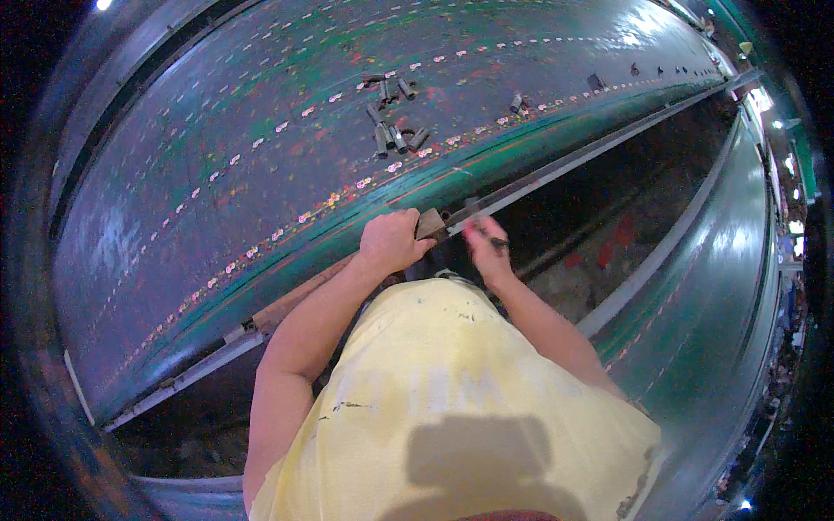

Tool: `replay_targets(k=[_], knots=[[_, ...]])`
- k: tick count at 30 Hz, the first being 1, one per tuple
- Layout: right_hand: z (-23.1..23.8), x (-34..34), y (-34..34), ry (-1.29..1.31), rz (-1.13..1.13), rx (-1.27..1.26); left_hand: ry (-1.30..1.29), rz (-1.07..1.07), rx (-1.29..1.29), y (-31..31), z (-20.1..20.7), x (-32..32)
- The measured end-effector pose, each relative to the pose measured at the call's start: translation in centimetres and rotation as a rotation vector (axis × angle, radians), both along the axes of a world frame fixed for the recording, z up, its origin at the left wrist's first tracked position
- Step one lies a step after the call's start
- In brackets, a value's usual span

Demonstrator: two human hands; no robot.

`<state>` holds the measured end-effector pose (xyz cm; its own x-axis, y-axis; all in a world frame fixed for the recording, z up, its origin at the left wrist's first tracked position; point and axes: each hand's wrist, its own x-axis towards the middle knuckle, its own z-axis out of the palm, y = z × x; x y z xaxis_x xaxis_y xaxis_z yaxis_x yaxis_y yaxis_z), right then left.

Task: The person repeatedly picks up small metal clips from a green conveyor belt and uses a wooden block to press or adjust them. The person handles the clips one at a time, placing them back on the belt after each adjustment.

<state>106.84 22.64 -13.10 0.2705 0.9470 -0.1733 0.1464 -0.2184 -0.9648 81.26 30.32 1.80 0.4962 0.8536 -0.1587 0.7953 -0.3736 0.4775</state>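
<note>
My left hand (393,244) is closed over a brown wooden-looking bar (300,293) that lies along the metal rail at the table's near edge. The bar's blocky end (431,225) pokes out beyond the fingers. Just to the right, my right hand (488,249) is curled up above the rail and smeared by motion. A small dark shape shows at its fingers, but its kind is too blurred to tell. Both hands are close together in front of my yellow shirt.
Beyond the rail (591,154) stretches a long, dark table (321,165) with a green edge and rows of small printed flowers. Several short metal pieces (400,139) lie loose on it. A dark gap separates it from another green table (704,347) at right.
</note>
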Motion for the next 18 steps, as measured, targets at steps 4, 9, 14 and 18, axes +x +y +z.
replay_targets(k=[4, 9, 14, 18], knots=[[4.1, -2.1, 1.4, 0.083, 0.098, -0.132, 0.013, 0.006, 0.002, 0.3, -1.0, -0.9], [4.2, -0.4, 0.2, 0.029, 0.101, 0.028, 0.031, 0.012, -0.037, 0.3, -0.6, -0.7], [5.8, 2.1, 0.4, -0.086, 0.05, -0.031, -0.038, 0.044, -0.041, -0.2, 3.9, -1.2], [8.0, 0.8, -1.7, 0.125, -0.134, -0.108, -0.253, 0.115, 0.125, 0.0, 8.2, -5.7]])
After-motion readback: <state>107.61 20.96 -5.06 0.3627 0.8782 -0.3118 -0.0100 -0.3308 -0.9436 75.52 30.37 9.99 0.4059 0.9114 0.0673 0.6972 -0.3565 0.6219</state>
